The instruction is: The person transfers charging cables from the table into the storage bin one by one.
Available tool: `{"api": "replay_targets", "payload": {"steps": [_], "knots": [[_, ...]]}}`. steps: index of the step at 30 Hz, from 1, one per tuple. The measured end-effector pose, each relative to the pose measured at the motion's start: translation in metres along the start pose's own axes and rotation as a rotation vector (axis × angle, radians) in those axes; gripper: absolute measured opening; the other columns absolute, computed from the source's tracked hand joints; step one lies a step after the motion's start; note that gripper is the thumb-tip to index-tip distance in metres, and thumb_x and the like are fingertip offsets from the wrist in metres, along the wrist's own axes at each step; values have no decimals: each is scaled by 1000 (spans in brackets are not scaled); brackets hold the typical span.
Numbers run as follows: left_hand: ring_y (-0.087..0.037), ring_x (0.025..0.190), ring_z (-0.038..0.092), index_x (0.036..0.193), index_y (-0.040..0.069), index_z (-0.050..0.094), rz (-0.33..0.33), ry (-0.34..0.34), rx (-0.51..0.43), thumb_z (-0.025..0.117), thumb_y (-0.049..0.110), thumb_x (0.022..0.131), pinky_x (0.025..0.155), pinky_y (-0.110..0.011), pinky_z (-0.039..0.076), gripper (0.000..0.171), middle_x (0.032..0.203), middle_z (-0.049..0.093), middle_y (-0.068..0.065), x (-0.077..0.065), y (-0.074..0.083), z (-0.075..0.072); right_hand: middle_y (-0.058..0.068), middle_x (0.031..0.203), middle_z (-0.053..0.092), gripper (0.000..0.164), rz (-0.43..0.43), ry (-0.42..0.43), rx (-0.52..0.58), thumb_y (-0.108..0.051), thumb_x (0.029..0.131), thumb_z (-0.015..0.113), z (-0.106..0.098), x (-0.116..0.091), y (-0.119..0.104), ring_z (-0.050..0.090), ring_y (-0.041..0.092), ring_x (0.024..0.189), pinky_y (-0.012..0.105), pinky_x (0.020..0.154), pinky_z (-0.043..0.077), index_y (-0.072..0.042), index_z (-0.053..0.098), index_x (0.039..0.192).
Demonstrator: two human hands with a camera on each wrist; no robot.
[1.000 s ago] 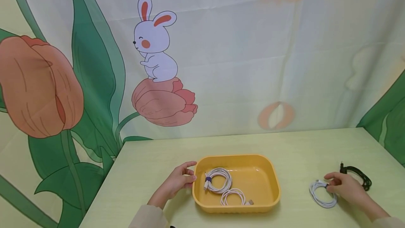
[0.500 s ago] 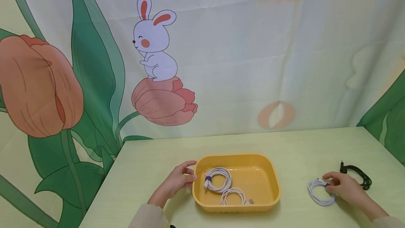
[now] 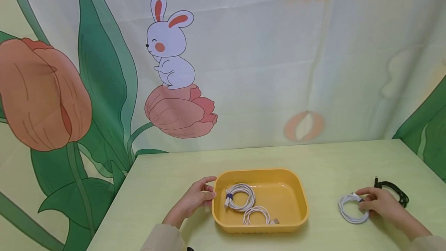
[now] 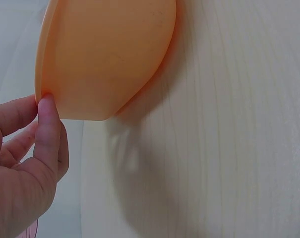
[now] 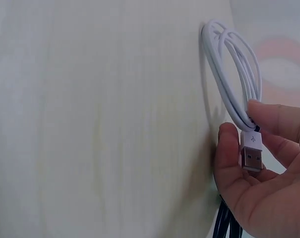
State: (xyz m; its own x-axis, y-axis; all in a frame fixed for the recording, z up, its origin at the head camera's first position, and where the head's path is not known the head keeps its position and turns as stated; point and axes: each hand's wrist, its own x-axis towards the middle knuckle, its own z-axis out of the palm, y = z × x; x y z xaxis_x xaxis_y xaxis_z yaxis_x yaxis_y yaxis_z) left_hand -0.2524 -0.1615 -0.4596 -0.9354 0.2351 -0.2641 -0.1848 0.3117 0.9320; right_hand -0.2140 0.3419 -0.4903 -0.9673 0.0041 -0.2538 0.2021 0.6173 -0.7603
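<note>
A yellow tray (image 3: 289, 200) stands mid-table with two coiled white cables inside: a larger coil (image 3: 250, 200) with a dark tie and a smaller one (image 3: 268, 214) with a plug. At its left rim, my left hand (image 3: 195, 198) pinches the edge; the left wrist view has fingertips (image 4: 48, 106) against the tray's outer wall. On the right, my right hand (image 3: 381, 202) grips a coiled white USB cable (image 3: 343, 213) at its dark tie. The right wrist view shows this coil tilted off the table, its USB plug (image 5: 251, 158) between the fingers.
A coiled black cable (image 3: 400, 195) lies just behind and right of my right hand. A printed curtain (image 3: 251, 88) with a rabbit and tulips hangs along the table's back edge. A small dark object (image 3: 190, 249) shows at the bottom edge.
My right hand has risen slightly with the white USB cable, whose coil has shifted a little left and up. The left hand and tray keep their places.
</note>
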Motion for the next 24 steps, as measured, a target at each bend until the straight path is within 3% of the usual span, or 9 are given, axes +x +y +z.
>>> {"api": "replay_targets", "payload": {"steps": [10, 24], "knots": [[-12, 72, 49, 130, 6, 39, 1, 4, 4, 53, -2, 83, 66, -29, 51, 49, 89, 45, -5, 0, 0, 1, 6, 81, 46, 46, 34, -23, 100, -7, 78, 62, -1, -3, -4, 48, 13, 66, 27, 57, 49, 10, 44, 117], [-11, 71, 49, 130, 6, 39, 2, 4, 2, 53, -2, 84, 64, -26, 50, 49, 89, 45, -5, 1, -2, 0, 5, 82, 45, 40, -15, -89, 222, -2, 82, 56, -2, -4, -6, 50, 12, 66, 28, 60, 50, 13, 44, 116]]}}
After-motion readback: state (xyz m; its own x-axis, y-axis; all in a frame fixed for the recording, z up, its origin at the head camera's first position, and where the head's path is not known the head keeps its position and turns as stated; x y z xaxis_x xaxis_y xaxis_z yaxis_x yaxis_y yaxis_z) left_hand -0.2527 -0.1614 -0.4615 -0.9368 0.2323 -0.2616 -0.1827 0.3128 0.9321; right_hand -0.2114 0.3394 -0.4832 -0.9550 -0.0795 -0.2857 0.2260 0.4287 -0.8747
